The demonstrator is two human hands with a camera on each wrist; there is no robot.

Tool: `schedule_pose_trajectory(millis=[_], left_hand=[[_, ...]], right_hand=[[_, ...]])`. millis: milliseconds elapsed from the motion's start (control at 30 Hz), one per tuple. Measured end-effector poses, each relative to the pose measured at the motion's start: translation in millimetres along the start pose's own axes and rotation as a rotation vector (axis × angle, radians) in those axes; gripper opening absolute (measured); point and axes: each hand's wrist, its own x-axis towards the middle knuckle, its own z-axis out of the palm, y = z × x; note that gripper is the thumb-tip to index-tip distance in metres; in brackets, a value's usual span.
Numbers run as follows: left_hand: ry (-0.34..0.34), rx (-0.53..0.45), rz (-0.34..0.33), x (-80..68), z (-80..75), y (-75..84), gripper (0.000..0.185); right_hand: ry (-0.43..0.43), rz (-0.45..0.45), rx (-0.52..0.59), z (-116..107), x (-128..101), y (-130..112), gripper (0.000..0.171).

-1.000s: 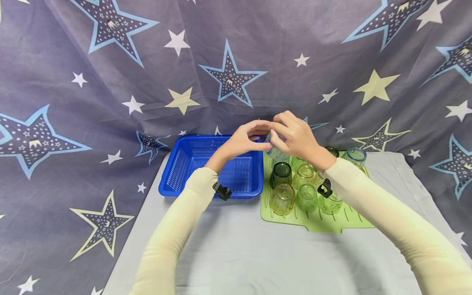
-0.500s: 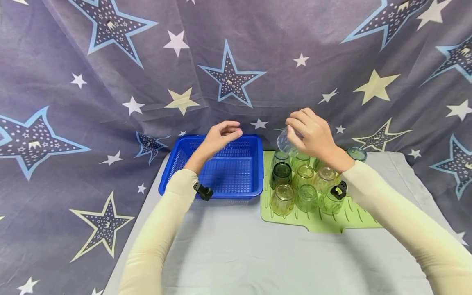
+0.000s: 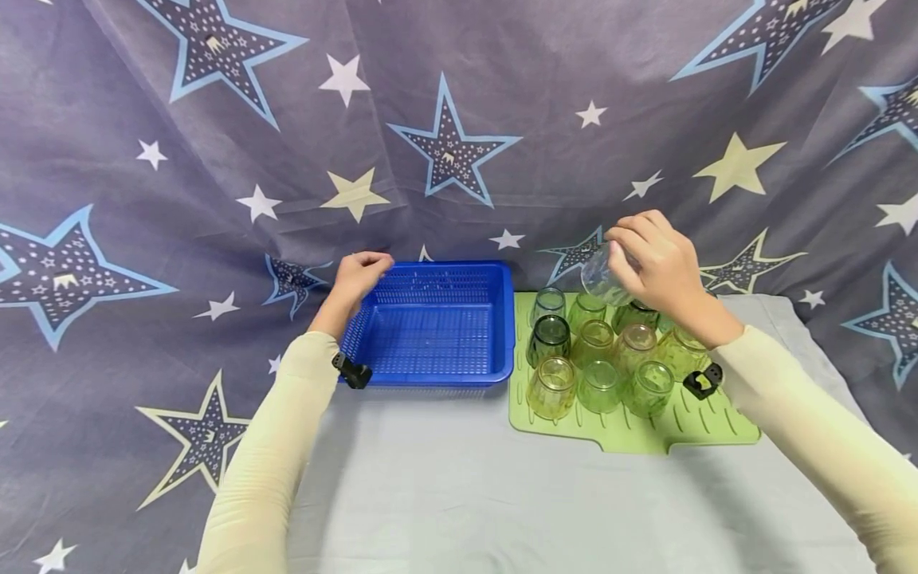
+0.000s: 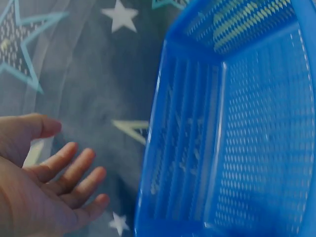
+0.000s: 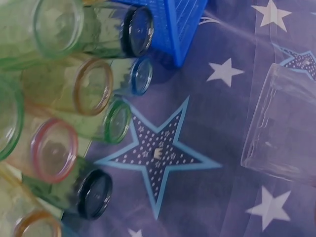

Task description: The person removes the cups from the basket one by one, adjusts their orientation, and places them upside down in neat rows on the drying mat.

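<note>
A clear drinking glass (image 3: 604,277) is held in my right hand (image 3: 656,259), raised over the back of the green mat (image 3: 706,426). In the right wrist view this clear glass (image 5: 284,123) shows at the right edge, and the holding fingers are almost wholly out of frame. Several coloured glasses (image 3: 598,387) stand in rows on the mat below, apparently bottoms up. My left hand (image 3: 358,279) is by the left end of the blue basket (image 3: 502,327). The left wrist view shows that hand (image 4: 54,187) with relaxed, spread fingers, holding nothing, apart from the basket wall.
The basket contains nothing visible and adjoins the mat's left edge. A grey cloth (image 3: 430,478) covers the table. Behind stands a star-patterned curtain (image 3: 545,159), close to the basket and the back row of glasses. My right forearm covers part of the mat's right side.
My hands have parted from each other. The right one has carried the clear glass rightward over the mat; the left has drawn back leftward to the basket's left end.
</note>
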Motion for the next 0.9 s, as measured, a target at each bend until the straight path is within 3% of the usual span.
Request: schedule_pose_trajectory(millis=[267, 533, 700, 900], left_hand=[[0.126, 0.085, -0.159, 7.5, -25.3, -21.4, 0.041], [0.207, 0.142, -0.277, 9.9, -40.3, -43.5, 0.044], [0.163, 0.23, -0.349, 11.1, -49.0, -57.5, 0.05], [0.14, 0.357, -0.367, 11.5, -53.4, -67.5, 0.046]], right_hand=[[0.008, 0.053, -0.039, -24.5, -17.7, 13.7, 0.03], [0.026, 0.081, -0.085, -44.9, -36.5, 24.4, 0.033], [0.018, 0.099, -0.123, -57.8, -47.8, 30.6, 0.036], [-0.042, 0.118, -0.169, -74.8, -63.2, 37.8, 0.039]])
